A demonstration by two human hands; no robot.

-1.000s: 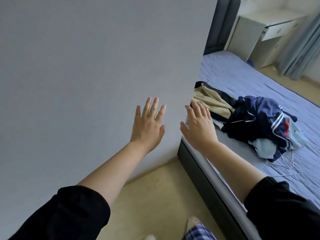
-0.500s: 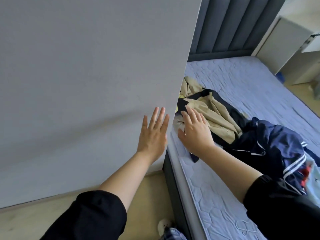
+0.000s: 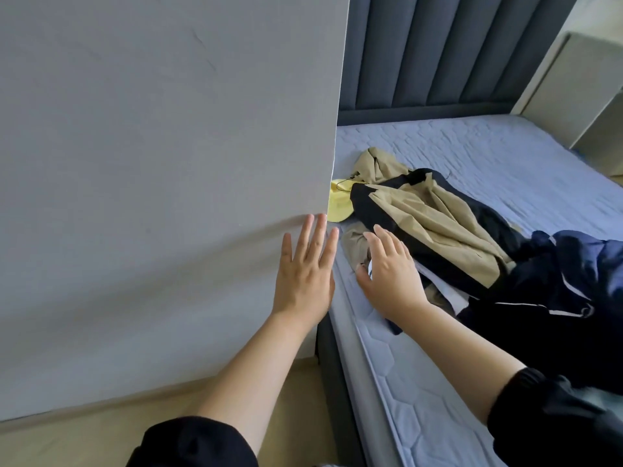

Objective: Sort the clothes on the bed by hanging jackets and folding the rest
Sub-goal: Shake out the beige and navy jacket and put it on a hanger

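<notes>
Both hands are out and empty: the left hand (image 3: 305, 274) has its fingers straight and spread by the corner of the grey wall (image 3: 168, 163), and the right hand (image 3: 392, 276) hangs loosely open over the near edge of the bed (image 3: 404, 399). The khaki-and-black jacket (image 3: 431, 224) lies crumpled just under and beyond the right fingertips, a navy jacket (image 3: 573, 281) is heaped to its right, and a yellow garment (image 3: 338, 205) peeks out beside the wall

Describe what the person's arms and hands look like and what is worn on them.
Both hands are bare, without gloves. The left hand and right hand show no ring, watch or bracelet on the sides in view. The forearms are uncovered. The left black fabric sleeve and the right black fabric sleeve sit bunched near the elbows, the right with a gathered cuff.
</notes>
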